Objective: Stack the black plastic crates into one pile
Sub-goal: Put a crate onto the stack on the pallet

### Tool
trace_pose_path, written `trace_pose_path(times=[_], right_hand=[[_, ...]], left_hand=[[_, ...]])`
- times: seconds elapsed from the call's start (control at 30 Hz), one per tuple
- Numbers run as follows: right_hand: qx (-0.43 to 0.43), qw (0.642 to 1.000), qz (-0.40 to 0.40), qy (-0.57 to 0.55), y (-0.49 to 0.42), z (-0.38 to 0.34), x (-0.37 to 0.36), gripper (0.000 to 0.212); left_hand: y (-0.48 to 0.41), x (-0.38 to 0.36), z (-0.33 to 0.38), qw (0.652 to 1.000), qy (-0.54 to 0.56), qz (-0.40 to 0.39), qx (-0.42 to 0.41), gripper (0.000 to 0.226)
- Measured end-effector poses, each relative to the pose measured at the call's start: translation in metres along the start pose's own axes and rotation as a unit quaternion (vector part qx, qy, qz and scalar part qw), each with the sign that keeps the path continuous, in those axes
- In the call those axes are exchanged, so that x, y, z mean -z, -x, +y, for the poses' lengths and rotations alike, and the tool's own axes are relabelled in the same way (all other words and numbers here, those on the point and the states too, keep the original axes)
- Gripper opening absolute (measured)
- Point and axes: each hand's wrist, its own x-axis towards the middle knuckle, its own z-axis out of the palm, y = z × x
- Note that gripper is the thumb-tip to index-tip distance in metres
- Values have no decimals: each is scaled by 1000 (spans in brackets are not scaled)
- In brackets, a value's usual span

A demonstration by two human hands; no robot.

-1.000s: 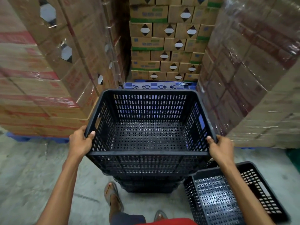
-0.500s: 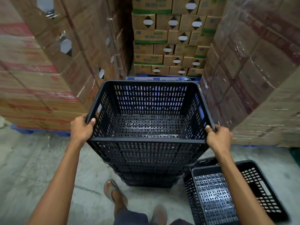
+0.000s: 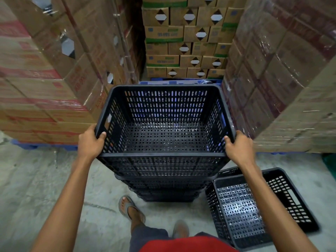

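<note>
A black perforated plastic crate sits on top of a pile of nested black crates in the middle of the floor. My left hand grips the top crate's left rim near its front corner. My right hand grips the right rim at the matching corner. To the right of the pile, another black crate rests on the concrete floor, with the edge of one more black crate showing behind it. That crate is partly hidden by my right forearm.
Tall shrink-wrapped cardboard carton stacks stand at the left, at the right and behind, on blue pallets, leaving a narrow bay. My sandalled feet stand just in front of the pile on the concrete floor.
The top crate has risen slightly in the view and then held there, with both hands staying on its rim. My feet have stepped closer to the pile.
</note>
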Motion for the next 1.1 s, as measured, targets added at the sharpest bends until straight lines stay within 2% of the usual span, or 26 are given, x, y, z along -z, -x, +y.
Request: trace_pose_path(times=[0.07,0.1,0.23,0.3,0.37,0.53,0.7,0.8,1.0,1.1], right_hand=[[34,998,-9,56,-5,-9,6,63],[60,996,-11,71,-9,-14,8,70],[137,981,-63,119,-29,-34,8,70],[150,974,-86,149,-37,-37,4,70],[153,972,-90,156,-41,-35,1,71],[175,963,-71,192,-43,-26,-7,74],[170,954,-66,239,-42,-27,-13,79],[166,954,-77,238,-42,-29,-13,80],[155,954,-76,244,-44,-28,-16,86],[149,958,-69,235,-46,-27,-17,96]], left_hand=[[-4,2,2,998,-59,-35,-4,34],[-6,2,3,996,-77,-54,0,38],[-18,3,10,991,-78,-104,-6,62],[-22,5,15,990,-69,-113,-53,84],[-26,5,19,982,-96,-122,-107,95],[-29,4,17,969,-140,-115,-165,97],[-26,1,18,949,-196,-91,-230,85],[-25,-2,20,942,-233,-81,-228,83],[-26,-6,19,953,-206,-77,-209,82],[-30,-9,15,950,-219,-72,-213,85]])
